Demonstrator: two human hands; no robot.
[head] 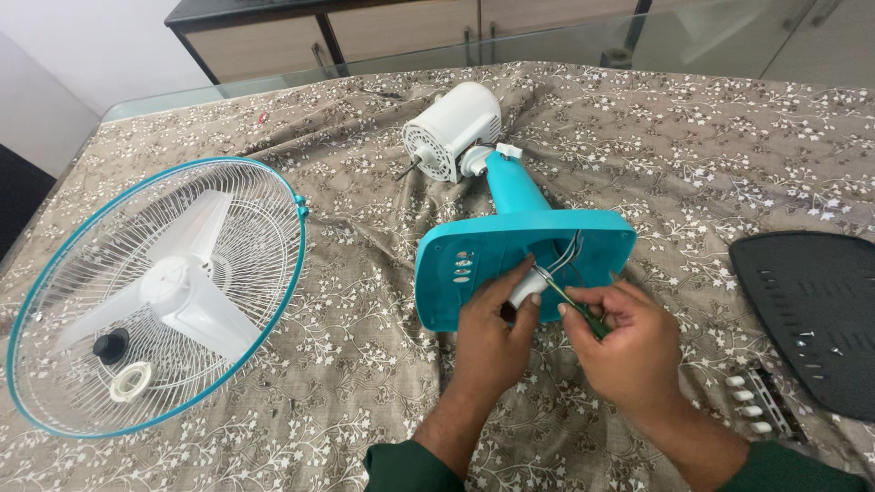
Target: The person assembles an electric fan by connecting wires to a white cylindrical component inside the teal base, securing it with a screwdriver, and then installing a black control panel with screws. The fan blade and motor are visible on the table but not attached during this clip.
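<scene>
One fan grille (155,292) with three white blades lies left on the tabletop (693,137); one black cover (811,310) right. Between them, one teal fan base (492,264) lies on its side. The left hand (492,342) fingers pinch a white part (527,290); the right hand (629,342) fingers clamp one green screwdriver (574,305).

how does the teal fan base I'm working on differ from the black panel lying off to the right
The teal fan base is tipped on its side with its open underside showing wires; the black panel lies flat, detached. The base has both hands at it; the panel is untouched. Both rest on the patterned cloth.
</scene>
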